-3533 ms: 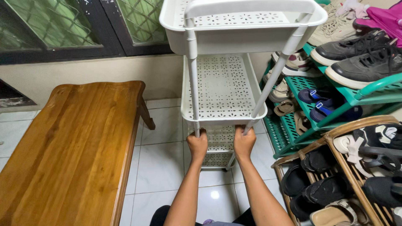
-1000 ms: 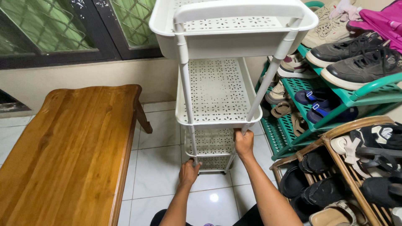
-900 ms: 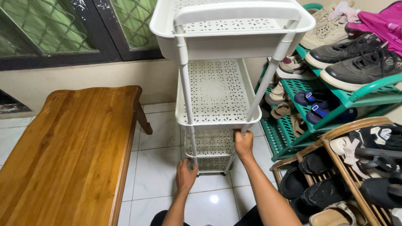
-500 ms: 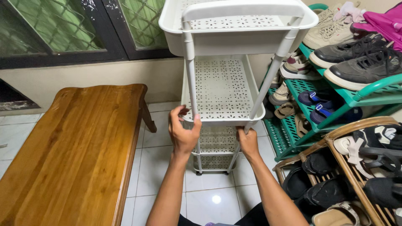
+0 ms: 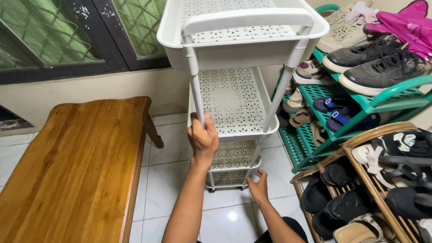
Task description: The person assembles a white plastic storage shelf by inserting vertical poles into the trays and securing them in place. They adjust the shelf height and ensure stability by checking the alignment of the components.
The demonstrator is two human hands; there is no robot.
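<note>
Two hands have swapped levels on the white perforated three-tier plastic trolley [image 5: 234, 90], standing between wooden bench [image 5: 76, 166] and green shoe rack [image 5: 360, 103]. Left hand [image 5: 203, 137] now clenches the near-left post at mid tier; right hand [image 5: 259, 184] has dropped, fingers loosely curled at the near-right lower post.

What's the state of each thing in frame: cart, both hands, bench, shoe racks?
White tiered cart: upright on the tiled floor, visible trays empty.
Left hand: closed around the cart's front left post, beside the middle tray.
Right hand: low, fingers at the front right post near the bottom tray.
Wooden bench: top bare.
Green shoe rack: loaded with shoes.
Rattan shoe rack: loaded with shoes.
</note>
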